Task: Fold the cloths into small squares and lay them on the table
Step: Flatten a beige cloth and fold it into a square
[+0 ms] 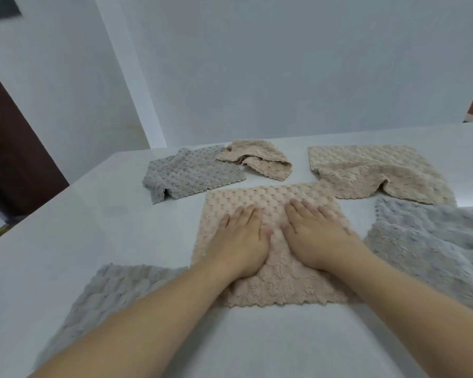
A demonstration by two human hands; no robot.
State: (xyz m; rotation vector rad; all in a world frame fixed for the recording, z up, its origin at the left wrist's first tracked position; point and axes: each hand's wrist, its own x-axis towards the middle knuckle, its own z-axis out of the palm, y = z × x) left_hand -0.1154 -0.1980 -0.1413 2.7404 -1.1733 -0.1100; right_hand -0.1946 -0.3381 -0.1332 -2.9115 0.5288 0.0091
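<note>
A beige textured cloth (273,285) lies spread flat on the white table (257,342) in front of me. My left hand (242,238) and my right hand (316,233) rest palm down side by side on its middle, fingers together and pointing away, holding nothing. A grey cloth (187,174) lies rumpled at the back left, with a small crumpled beige cloth (257,158) beside it. Another beige cloth (377,173) lies loosely at the back right. One grey cloth (432,241) is at the right, and another (104,298) sits near left under my forearm.
The table's far edge meets a white wall (284,64). Its left edge runs diagonally, with a dark brown door (8,148) beyond it. Bare tabletop shows at the left (93,219) and at the near front.
</note>
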